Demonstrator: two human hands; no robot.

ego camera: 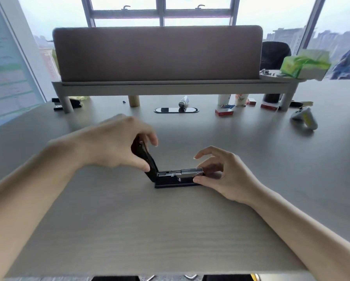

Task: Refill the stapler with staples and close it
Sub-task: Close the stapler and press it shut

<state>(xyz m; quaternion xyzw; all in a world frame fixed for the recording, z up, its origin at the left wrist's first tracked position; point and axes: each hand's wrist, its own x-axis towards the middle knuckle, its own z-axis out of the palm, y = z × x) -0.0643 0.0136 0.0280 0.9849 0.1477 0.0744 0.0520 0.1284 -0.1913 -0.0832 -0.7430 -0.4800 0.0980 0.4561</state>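
A black stapler point(176, 177) lies on the pale wooden desk point(141, 226) in the middle of the view, opened wide. Its black top cover point(147, 159) is swung up and to the left, and my left hand point(117, 142) grips that cover from above. The metal staple channel point(180, 173) lies flat and exposed, with a silvery strip of staples point(191, 171) sitting at its right end. My right hand point(220, 173) pinches the right end of the channel and base with thumb and fingers. Part of the front end is hidden by my fingers.
Red staple boxes point(224, 112) lie at the back right near paper cups point(223, 99). A white game controller point(304, 117) rests at far right. A grey divider screen on a shelf point(158, 55) spans the back. A small bottle point(184, 102) and cable port point(176, 110) sit behind the stapler.
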